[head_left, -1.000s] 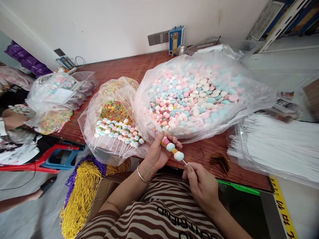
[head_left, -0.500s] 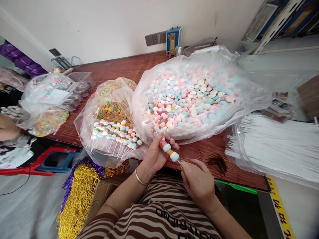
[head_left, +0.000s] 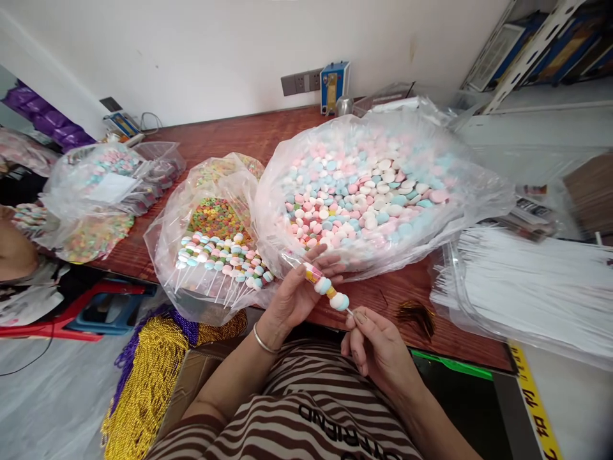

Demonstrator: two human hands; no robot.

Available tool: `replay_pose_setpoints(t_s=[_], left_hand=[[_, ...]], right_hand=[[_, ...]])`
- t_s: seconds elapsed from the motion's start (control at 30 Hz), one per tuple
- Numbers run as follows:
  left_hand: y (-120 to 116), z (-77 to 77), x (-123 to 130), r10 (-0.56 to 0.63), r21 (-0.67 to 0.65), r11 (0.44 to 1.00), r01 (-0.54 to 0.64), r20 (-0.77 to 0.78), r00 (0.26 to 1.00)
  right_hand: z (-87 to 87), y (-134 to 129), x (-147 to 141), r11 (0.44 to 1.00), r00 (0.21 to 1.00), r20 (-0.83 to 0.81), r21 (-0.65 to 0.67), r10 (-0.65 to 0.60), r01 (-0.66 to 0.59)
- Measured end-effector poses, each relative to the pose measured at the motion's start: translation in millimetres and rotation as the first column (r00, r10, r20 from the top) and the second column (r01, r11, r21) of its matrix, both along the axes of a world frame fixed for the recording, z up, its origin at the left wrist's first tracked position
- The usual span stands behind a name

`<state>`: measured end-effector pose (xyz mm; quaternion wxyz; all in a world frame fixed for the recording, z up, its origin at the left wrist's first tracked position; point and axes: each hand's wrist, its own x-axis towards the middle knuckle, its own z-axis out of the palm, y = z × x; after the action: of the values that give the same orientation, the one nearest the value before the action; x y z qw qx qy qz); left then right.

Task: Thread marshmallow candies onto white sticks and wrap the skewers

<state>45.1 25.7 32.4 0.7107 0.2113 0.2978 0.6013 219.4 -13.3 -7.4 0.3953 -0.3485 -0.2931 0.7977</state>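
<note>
A marshmallow skewer (head_left: 339, 301) with pink, white, blue and yellow pieces slants between my hands. My right hand (head_left: 380, 345) pinches the lower end of its white stick between thumb and fingertips. The upper part of the skewer sits in a clear printed plastic sleeve (head_left: 313, 273). My left hand (head_left: 294, 297) holds this sleeve by the thumb, its other fingers fanned out behind. Beyond my hands lies a big clear bag of loose marshmallows (head_left: 378, 198). Finished-looking skewers (head_left: 223, 259) rest in a row on a smaller bag of colourful ring candies (head_left: 215, 217).
White sticks (head_left: 531, 281) fill a clear bag at right. Gold twist ties (head_left: 416, 318) lie on the red-brown table (head_left: 225, 133). Gold bead strings (head_left: 148, 377) hang at lower left. Another person's arm (head_left: 16, 252) shows at far left, by more candy bags (head_left: 103, 185).
My left fingers have spread wider around the sleeve. The skewer and right hand have shifted slightly right, and the right hand has turned, showing more of its fingers.
</note>
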Motion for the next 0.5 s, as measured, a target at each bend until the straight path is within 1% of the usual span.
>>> replay_pose_setpoints(t_s=[0.07, 0.17, 0.27, 0.33, 0.37, 0.4, 0.43, 0.47, 0.5], left_hand=[[2, 5.6, -6, 0.045, 0.048, 0.998, -0.045, 0.009, 0.999], [8, 14.3, -14, 0.162, 0.077, 0.983, -0.166, 0.053, 0.985], [14, 22.4, -18, 0.272, 0.013, 0.961, -0.275, 0.099, 0.957], [17, 26.3, -17, 0.32, -0.058, 0.947, -0.315, 0.098, 0.942], [17, 27.4, -15, 0.341, -0.092, 0.939, -0.333, 0.091, 0.936], [18, 27.8, -12, 0.361, -0.124, 0.928, -0.35, 0.081, 0.929], [18, 27.6, -10, 0.384, -0.155, 0.916, -0.37, 0.069, 0.921], [19, 26.9, -7, 0.405, -0.184, 0.903, -0.389, 0.055, 0.913], [19, 25.9, -4, 0.423, -0.207, 0.89, -0.406, 0.041, 0.905]], right_hand=[[0.0, 1, 3, 1.0, 1.0, -0.006, 0.004, 0.008, -0.008], [2.0, 2, 7, 0.999, 0.999, 0.012, 0.012, 0.03, -0.03], [3.7, 1, 7, 0.996, 0.996, 0.053, 0.051, 0.066, -0.068], [3.6, 0, 8, 0.983, 0.987, 0.144, 0.153, 0.077, -0.099], [2.8, 0, 8, 0.963, 0.972, 0.228, 0.249, 0.046, -0.104], [1.5, 0, 9, 0.916, 0.944, 0.328, 0.386, -0.029, -0.105], [-0.5, 0, 10, 0.827, 0.897, 0.417, 0.549, -0.147, -0.119], [-3.0, 1, 11, 0.691, 0.832, 0.469, 0.707, -0.296, -0.153], [-5.8, 2, 12, 0.521, 0.763, 0.468, 0.829, -0.446, -0.203]])
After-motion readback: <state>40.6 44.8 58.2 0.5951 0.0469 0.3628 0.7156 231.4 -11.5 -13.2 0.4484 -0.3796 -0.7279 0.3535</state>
